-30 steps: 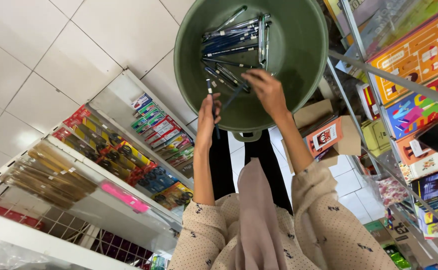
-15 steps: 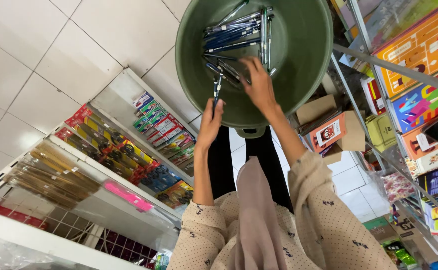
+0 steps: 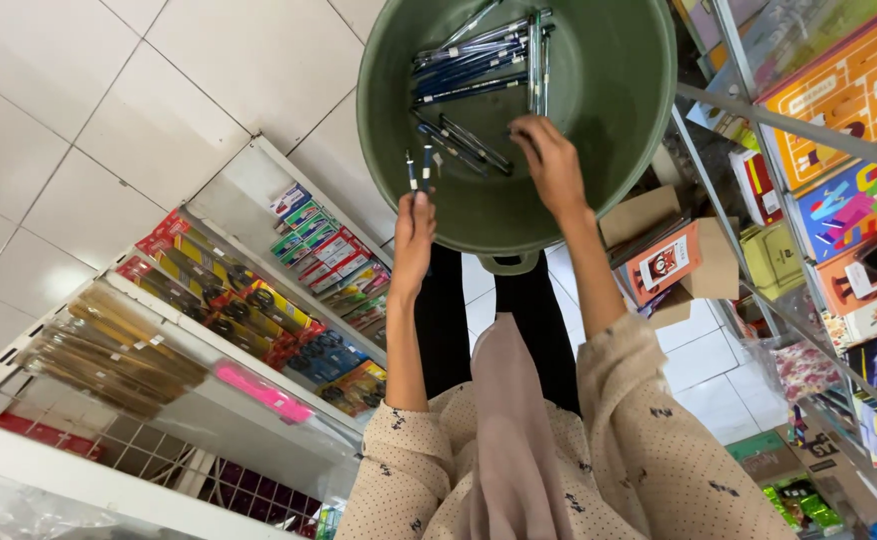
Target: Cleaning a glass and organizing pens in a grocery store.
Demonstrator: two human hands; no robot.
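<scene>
Step in hand (judging by frame): sorting pens inside green basin (image 3: pixel 619 130) on tiled floor.

Your left hand (image 3: pixel 414 235) at basin's near rim, fingers (image 3: pixel 411 205) pinched on two dark pens (image 3: pixel 419 170), tips pointing into basin.

Your right hand (image 3: pixel 549 165) inside basin, fingers curled narrow, touching loose pens (image 3: pixel 469 140) at bottom (actual grip hidden).

Pen bundle (image 3: pixel 479 55) lies toward far wall.

Next move likely calls for clean pinch on single pen, not tangle.

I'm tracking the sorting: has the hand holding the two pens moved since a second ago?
Yes. The left hand with its pens has drawn slightly back toward the green basin's near rim.
</scene>
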